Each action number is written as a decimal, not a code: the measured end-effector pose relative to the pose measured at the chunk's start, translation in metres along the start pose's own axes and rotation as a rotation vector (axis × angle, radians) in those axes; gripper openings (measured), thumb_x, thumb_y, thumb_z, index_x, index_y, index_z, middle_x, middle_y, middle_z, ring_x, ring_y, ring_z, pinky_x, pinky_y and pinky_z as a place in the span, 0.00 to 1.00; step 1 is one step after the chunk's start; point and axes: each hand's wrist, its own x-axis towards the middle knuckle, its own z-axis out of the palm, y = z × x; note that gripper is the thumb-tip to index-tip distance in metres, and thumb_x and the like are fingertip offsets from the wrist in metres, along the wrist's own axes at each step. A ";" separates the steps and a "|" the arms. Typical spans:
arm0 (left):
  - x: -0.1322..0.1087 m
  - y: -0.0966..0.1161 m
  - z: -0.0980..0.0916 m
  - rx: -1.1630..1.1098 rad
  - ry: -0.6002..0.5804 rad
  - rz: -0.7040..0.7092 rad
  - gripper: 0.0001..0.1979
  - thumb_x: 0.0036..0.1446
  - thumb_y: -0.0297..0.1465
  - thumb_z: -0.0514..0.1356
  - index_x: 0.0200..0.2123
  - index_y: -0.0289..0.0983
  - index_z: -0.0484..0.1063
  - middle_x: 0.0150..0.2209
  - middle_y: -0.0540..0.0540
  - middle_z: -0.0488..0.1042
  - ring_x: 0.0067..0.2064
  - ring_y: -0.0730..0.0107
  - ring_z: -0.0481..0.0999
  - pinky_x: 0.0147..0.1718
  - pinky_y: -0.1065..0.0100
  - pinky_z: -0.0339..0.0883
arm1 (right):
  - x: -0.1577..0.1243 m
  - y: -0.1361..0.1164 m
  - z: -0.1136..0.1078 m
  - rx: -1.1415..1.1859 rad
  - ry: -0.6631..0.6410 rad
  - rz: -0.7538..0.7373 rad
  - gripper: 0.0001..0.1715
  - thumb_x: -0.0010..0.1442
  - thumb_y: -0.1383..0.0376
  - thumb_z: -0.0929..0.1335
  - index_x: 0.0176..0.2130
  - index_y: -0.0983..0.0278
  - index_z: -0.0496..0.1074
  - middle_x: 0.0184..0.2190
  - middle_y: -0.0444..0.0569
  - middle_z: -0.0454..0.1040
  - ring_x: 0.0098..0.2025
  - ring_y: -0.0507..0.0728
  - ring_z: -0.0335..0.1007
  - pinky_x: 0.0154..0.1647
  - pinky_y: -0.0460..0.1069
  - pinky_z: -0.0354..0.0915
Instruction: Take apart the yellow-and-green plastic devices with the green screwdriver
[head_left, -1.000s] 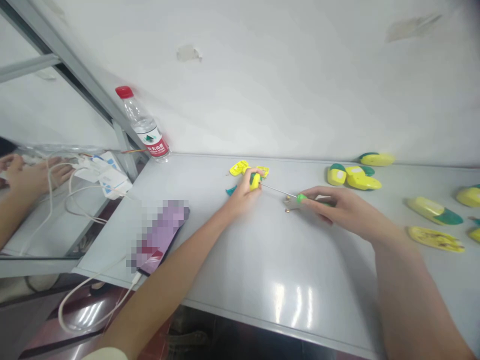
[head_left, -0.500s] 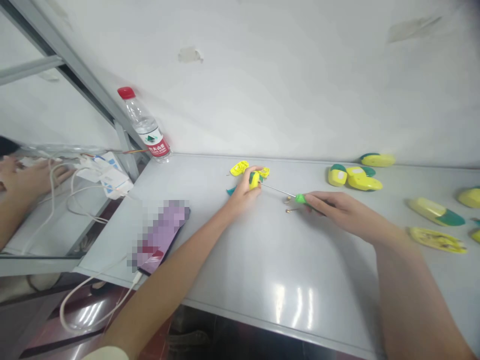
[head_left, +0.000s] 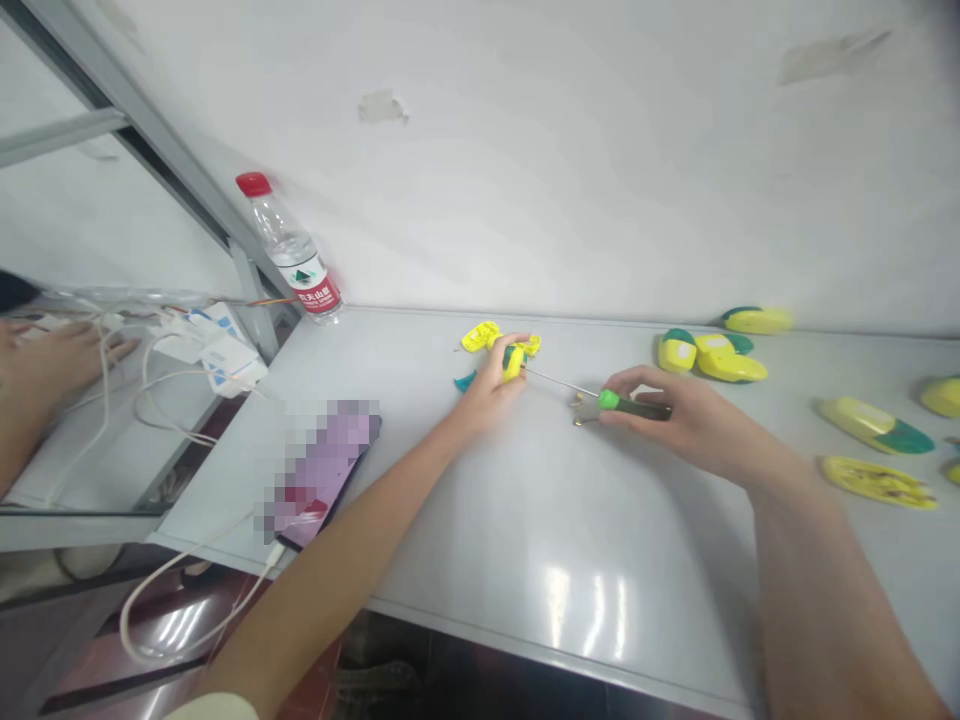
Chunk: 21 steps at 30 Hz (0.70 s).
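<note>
Yellow-and-green case (head_left: 514,364) in our left hand (head_left: 491,388), screwdriver (head_left: 637,406) in our right hand (head_left: 679,415).
Over the grey table (head_left: 480,540), toward its back edge, our left fingers grip the case, while our right thumb and fingers close loosely around the screwdriver's handle; its shaft reaches the case, but we cannot tell how deep the tip sits. Open yellow shells (head_left: 478,337) lie just beyond our left hand, and small brassy bits (head_left: 577,422) lie beside the handle's green end.

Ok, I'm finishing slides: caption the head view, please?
Left hand holds a yellow-and-green piece; right hand holds a green-and-black screwdriver pointed toward it.
</note>
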 end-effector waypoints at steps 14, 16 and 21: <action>0.001 -0.002 0.001 -0.033 0.000 -0.011 0.29 0.53 0.25 0.56 0.59 0.46 0.62 0.39 0.51 0.64 0.31 0.76 0.58 0.32 0.71 0.55 | 0.000 0.005 -0.003 0.007 -0.108 0.019 0.31 0.63 0.37 0.68 0.48 0.56 0.81 0.43 0.51 0.82 0.40 0.62 0.76 0.41 0.56 0.71; 0.001 -0.001 0.001 -0.025 -0.002 -0.004 0.28 0.53 0.25 0.57 0.58 0.46 0.62 0.39 0.51 0.63 0.31 0.76 0.58 0.31 0.71 0.54 | 0.000 0.005 -0.004 -0.007 -0.054 0.022 0.32 0.58 0.38 0.72 0.51 0.55 0.80 0.47 0.51 0.82 0.42 0.63 0.77 0.41 0.55 0.72; 0.001 -0.001 0.001 -0.024 0.015 0.011 0.27 0.53 0.25 0.56 0.57 0.45 0.62 0.40 0.51 0.64 0.31 0.76 0.57 0.32 0.71 0.54 | -0.002 0.006 -0.006 0.048 -0.139 0.058 0.33 0.63 0.37 0.68 0.52 0.56 0.80 0.43 0.52 0.83 0.39 0.63 0.77 0.40 0.56 0.72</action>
